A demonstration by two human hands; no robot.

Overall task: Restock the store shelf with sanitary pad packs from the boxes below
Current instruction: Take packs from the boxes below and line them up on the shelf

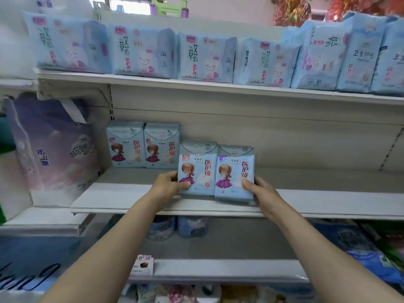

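- Your left hand point(168, 184) grips the left edge of a light-blue plastic pad pack with a cartoon girl point(196, 169).
- Your right hand point(261, 193) grips a second, same-looking pack point(234, 173), touching the first.
- Both packs stand upright on the white metal middle shelf point(328, 202).
- Two similar packs point(144, 145) stand behind, to the left.

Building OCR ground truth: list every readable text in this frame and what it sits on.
"医护级": red, on both held packs, left pack and right pack.
"花本目": small label on both.
"12": bottom of both.
"医护级", "36": two packs at the shelf back.
"240": top-shelf bunny packs.
"卫生": top-shelf pack at right.
Purple bag, lower-shelf goods: too blurred.
Left hand and right hand cover nothing legible.
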